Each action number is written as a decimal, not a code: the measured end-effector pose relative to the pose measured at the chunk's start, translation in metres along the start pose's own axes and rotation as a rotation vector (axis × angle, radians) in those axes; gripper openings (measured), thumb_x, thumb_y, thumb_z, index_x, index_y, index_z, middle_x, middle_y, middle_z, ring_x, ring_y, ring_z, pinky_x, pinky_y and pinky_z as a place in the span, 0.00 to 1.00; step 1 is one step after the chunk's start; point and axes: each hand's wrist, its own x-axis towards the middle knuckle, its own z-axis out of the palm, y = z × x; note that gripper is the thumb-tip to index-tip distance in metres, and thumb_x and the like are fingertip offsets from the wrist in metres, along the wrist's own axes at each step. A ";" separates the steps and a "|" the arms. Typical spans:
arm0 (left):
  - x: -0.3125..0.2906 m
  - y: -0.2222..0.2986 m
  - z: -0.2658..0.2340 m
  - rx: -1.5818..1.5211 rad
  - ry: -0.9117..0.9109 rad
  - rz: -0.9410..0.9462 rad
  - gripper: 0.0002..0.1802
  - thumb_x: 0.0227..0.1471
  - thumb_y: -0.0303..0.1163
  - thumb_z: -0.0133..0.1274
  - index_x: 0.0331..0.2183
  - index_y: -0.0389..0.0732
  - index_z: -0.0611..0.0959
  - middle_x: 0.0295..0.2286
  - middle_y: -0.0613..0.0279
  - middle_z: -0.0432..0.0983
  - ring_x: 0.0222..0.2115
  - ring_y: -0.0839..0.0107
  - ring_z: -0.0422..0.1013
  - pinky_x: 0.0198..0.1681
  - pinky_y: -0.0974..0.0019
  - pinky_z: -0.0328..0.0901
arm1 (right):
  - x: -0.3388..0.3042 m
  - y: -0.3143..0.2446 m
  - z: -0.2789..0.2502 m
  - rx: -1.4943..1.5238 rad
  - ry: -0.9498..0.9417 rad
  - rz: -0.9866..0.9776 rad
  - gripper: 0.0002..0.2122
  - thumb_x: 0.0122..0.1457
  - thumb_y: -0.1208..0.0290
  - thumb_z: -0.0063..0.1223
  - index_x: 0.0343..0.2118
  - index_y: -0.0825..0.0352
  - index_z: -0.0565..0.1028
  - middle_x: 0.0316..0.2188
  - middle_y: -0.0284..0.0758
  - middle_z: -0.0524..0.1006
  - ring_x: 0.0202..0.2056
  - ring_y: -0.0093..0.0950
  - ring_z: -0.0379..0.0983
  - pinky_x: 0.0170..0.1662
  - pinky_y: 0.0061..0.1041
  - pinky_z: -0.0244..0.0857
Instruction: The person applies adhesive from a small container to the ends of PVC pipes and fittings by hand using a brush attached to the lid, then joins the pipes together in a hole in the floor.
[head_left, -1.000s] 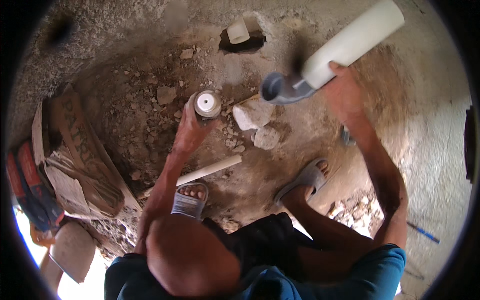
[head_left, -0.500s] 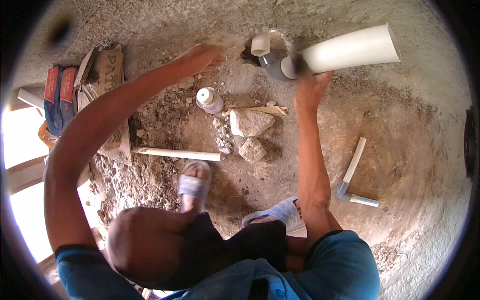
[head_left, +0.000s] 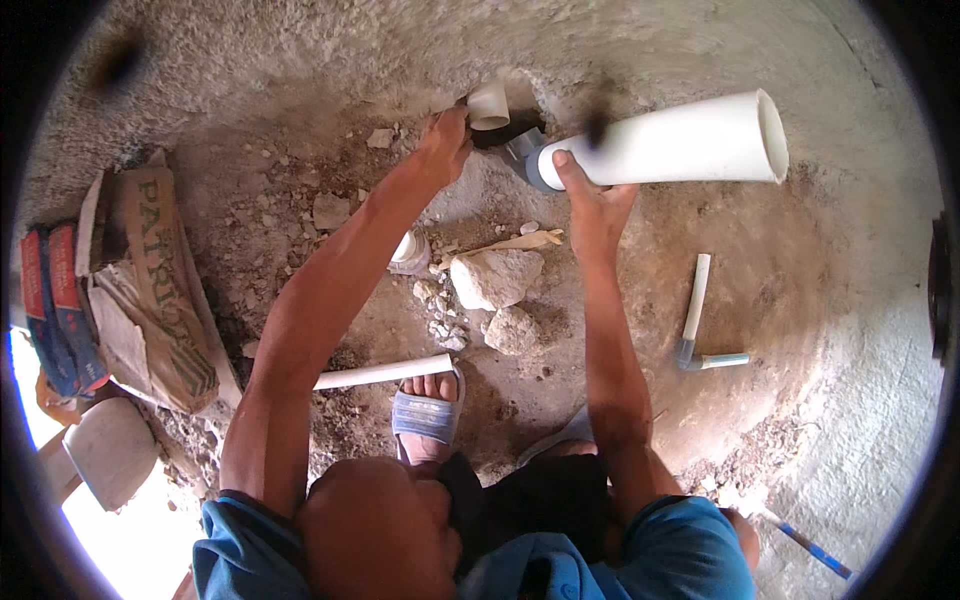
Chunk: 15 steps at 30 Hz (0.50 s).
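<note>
My right hand (head_left: 590,200) grips a wide white pipe (head_left: 670,140) with a grey elbow fitting (head_left: 525,155) on its near end, held level beside a dark hole (head_left: 515,125) in the rough wall. My left hand (head_left: 445,145) reaches to a short white pipe stub (head_left: 488,105) sticking out of that hole and touches it; whether the fingers close round it I cannot tell. A small round can (head_left: 408,250) stands on the ground under my left forearm.
Two rocks (head_left: 495,278) lie on the dirt in front of my sandalled foot (head_left: 428,410). A thin white pipe (head_left: 385,372) lies by the foot, another thin pipe with an elbow (head_left: 695,320) to the right. Crumpled cement sacks (head_left: 150,290) pile up at left.
My left hand moved right, from the bare wall to the pipe stub at the hole. My right hand keeps the wide pipe by the hole, with its fitting nearer the opening.
</note>
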 end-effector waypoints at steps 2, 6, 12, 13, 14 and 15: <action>0.023 -0.002 -0.003 -0.108 -0.094 -0.014 0.24 0.65 0.41 0.46 0.56 0.36 0.71 0.53 0.53 0.70 0.55 0.63 0.65 0.63 0.59 0.58 | -0.003 -0.005 0.015 0.001 -0.012 0.019 0.32 0.53 0.70 0.70 0.53 0.75 0.60 0.46 0.44 0.71 0.47 0.31 0.73 0.51 0.29 0.71; 0.010 -0.002 0.011 0.061 -0.041 -0.005 0.26 0.65 0.44 0.46 0.59 0.41 0.70 0.54 0.59 0.70 0.53 0.65 0.66 0.60 0.61 0.59 | -0.001 0.012 0.022 -0.033 0.046 -0.018 0.29 0.53 0.72 0.70 0.53 0.74 0.62 0.47 0.42 0.71 0.48 0.31 0.72 0.52 0.31 0.70; 0.011 0.001 -0.005 0.079 -0.172 -0.045 0.28 0.66 0.47 0.46 0.60 0.42 0.70 0.57 0.61 0.66 0.57 0.66 0.62 0.63 0.61 0.56 | 0.004 0.017 0.042 -0.052 0.055 0.016 0.32 0.53 0.73 0.70 0.55 0.74 0.60 0.48 0.42 0.71 0.49 0.32 0.72 0.54 0.32 0.69; 0.004 0.003 -0.001 0.086 -0.171 -0.063 0.28 0.66 0.47 0.45 0.60 0.42 0.69 0.58 0.61 0.65 0.57 0.66 0.62 0.64 0.60 0.54 | 0.004 0.016 0.043 -0.075 0.070 0.023 0.32 0.53 0.73 0.70 0.56 0.74 0.60 0.48 0.43 0.70 0.49 0.33 0.72 0.55 0.32 0.69; 0.000 0.004 -0.003 0.088 -0.160 -0.078 0.28 0.66 0.48 0.44 0.60 0.42 0.69 0.59 0.60 0.63 0.58 0.66 0.61 0.65 0.59 0.53 | 0.004 0.015 0.047 -0.094 0.076 0.035 0.33 0.53 0.73 0.70 0.57 0.74 0.59 0.48 0.43 0.70 0.49 0.33 0.71 0.55 0.33 0.69; 0.006 0.003 -0.007 0.139 -0.193 -0.065 0.28 0.67 0.48 0.43 0.61 0.42 0.69 0.60 0.60 0.62 0.58 0.66 0.61 0.65 0.59 0.52 | 0.006 0.014 0.052 -0.090 0.093 0.036 0.34 0.53 0.73 0.70 0.57 0.75 0.58 0.49 0.44 0.70 0.50 0.33 0.71 0.55 0.33 0.69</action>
